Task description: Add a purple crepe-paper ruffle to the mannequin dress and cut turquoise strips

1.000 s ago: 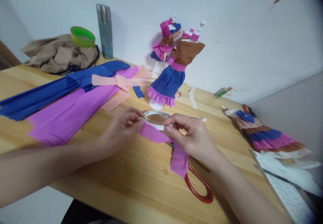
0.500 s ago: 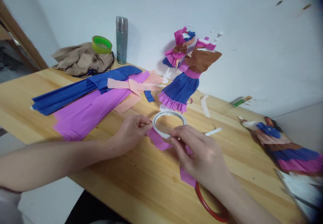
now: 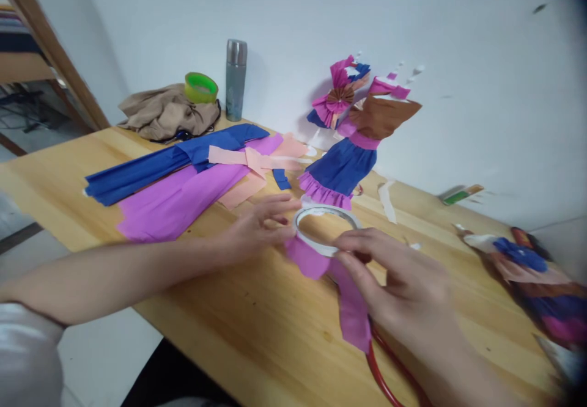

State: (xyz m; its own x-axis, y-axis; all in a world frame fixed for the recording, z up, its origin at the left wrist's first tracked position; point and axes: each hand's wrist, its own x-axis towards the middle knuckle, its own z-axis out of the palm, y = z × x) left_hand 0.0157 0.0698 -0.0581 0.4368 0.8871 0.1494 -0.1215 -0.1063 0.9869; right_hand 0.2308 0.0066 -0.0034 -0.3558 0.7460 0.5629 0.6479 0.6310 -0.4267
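Note:
My left hand (image 3: 261, 227) rests on the wooden table (image 3: 238, 309), fingers spread, its fingertips touching the left side of a white tape roll (image 3: 321, 230) and the end of a pink crepe paper strip (image 3: 339, 285). My right hand (image 3: 403, 285) pinches the same pink strip near the front of the roll; the strip hangs down over red-handled scissors (image 3: 385, 370). Just behind the roll stands a paper doll dress (image 3: 348, 150) in blue, pink and brown.
Blue, pink and peach crepe sheets (image 3: 183, 175) lie at the left. Behind them are a beige cloth (image 3: 165, 110), a green tape roll (image 3: 200, 87) and a metal flask (image 3: 235, 80). Another paper doll (image 3: 532, 272) lies at the right; a glue stick (image 3: 461, 194) sits by the wall.
The view has swung to the left. My left hand has opened its pinch and spread its fingers by the roll. My right hand still holds the pink strip.

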